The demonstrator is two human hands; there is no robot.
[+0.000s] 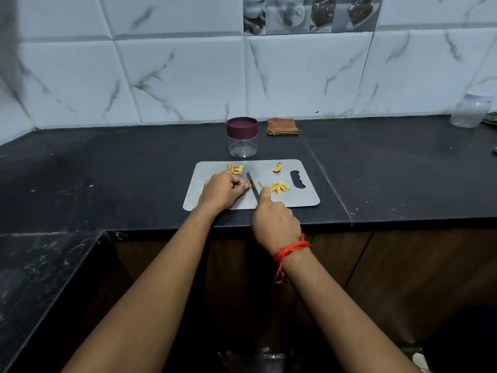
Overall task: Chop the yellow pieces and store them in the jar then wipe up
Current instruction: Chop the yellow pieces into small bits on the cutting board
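A grey cutting board [304, 200] lies on the black counter. Yellow pieces sit on it in three spots: a pile at the back left [236, 169], a small clump at the back right [277, 168] and cut strips [280, 187] near the board's handle hole. My right hand [274, 222] grips a knife [252, 187], its blade pointing away from me over the board. My left hand [222, 192] rests on the board and pinches a small yellow piece against the blade's left side. Behind the board stands a clear jar [242, 137] with a maroon lid on.
A folded orange checked cloth [283, 126] lies beside the jar at the wall. A second clear jar [469, 111] stands at the far right. The black counter [121, 170] turns a corner on the left. Wooden cabinet fronts [403, 265] run below its front edge.
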